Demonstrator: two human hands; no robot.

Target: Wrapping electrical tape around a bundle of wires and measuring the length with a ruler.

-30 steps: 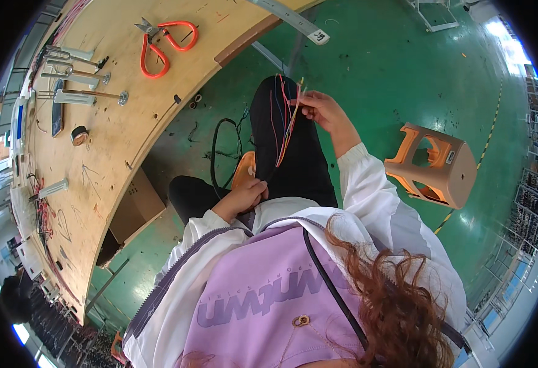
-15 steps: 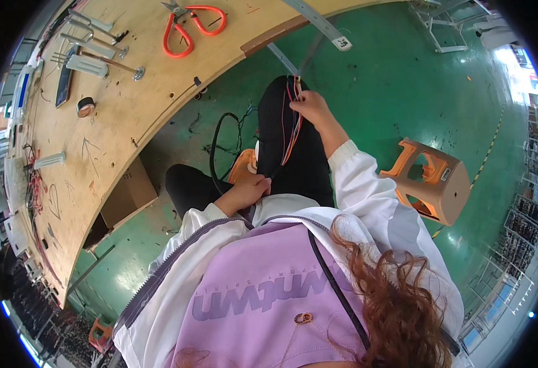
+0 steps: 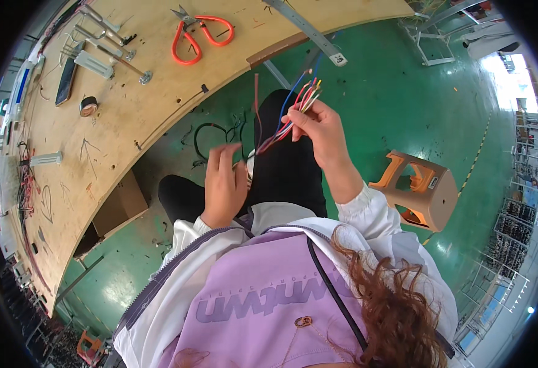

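Note:
Over my lap, my right hand [image 3: 319, 132] is closed around a bundle of thin coloured wires [image 3: 275, 138]. Red, white and yellow ends fan out above its fingers. A blue wire [image 3: 283, 104] bows away to the left of the bundle, and a dark reddish-brown wire [image 3: 257, 101] stands up apart from the rest. My left hand [image 3: 223, 190] is beside the lower end of the bundle, its fingers stretched and slightly apart, a little blurred. Whether it touches the cable behind it is hard to see. A black cable [image 3: 198, 138] loops beyond that hand.
On the curved wooden table [image 3: 158, 73] at left lie red-handled cutters [image 3: 187, 42], a tape roll [image 3: 88, 106] and a metal rack with rods [image 3: 112, 52]. A metal bar [image 3: 309, 30] juts past its edge. An orange-brown stool [image 3: 419, 190] lies on the green floor at right.
My right hand has come nearer with the wires, whose ends now spread. My left hand has risen and its fingers have straightened. The blue and reddish-brown wires now stand apart from the bundle.

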